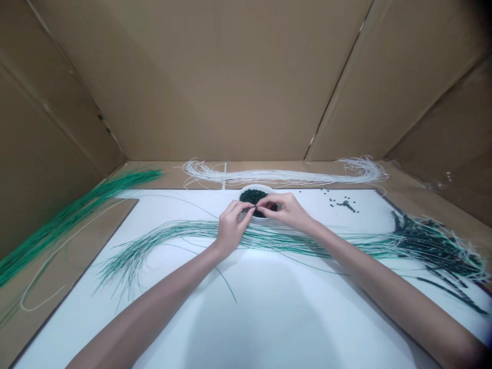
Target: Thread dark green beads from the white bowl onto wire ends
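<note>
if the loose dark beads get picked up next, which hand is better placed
Probably the right hand: the loose dark beads lie on its side of the white bowl, nearer to it than to the left hand. Both hands meet over the bowl, though.

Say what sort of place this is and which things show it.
Probably a small craft workstation: a round white bowl of small dark bead-like pieces, long thin green strands on a white tabletop, and brown cardboard-like panels around it.
</note>
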A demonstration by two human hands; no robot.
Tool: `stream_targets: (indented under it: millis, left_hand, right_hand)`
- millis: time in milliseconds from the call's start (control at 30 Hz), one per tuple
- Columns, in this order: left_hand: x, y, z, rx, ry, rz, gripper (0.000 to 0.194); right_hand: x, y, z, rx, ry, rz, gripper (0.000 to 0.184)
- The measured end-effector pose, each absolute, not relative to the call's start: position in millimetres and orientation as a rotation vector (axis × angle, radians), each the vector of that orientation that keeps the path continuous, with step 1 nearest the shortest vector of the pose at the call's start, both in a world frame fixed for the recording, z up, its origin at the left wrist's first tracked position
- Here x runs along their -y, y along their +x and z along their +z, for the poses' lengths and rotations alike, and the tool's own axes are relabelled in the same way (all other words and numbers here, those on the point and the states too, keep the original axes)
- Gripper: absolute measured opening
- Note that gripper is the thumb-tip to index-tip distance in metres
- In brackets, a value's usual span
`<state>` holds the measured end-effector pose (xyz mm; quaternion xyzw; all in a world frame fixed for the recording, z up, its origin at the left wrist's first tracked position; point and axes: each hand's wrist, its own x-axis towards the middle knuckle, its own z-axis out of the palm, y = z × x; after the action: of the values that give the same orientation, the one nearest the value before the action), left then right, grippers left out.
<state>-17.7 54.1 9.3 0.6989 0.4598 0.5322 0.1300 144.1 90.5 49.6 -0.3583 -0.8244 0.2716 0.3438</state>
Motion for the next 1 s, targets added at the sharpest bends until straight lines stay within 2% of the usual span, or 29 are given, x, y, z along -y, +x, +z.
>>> stream_targets:
  millis: [467, 667, 833, 1000]
  left_hand:
    - [-54, -17, 9, -1.298, 2.027, 1.534, 0.013]
    - [-52, -16, 10, -1.386, 2.017, 1.505, 0.008]
    - [-52, -16, 10, -1.36, 2.017, 1.489, 0.016]
    - [-53, -16, 11, -1.378, 1.993, 1.534, 0.009]
  right_hand:
    - [-93, 145, 44, 2.268, -0.814, 0.356, 0.011]
    - [-91, 145, 48, 2.28, -0.813, 0.39, 0.011]
    - [-92, 145, 53, 2.272, -0.83, 0.473, 0.012]
    - [-104, 150, 61, 2.376, -0.933, 0.629, 0.017]
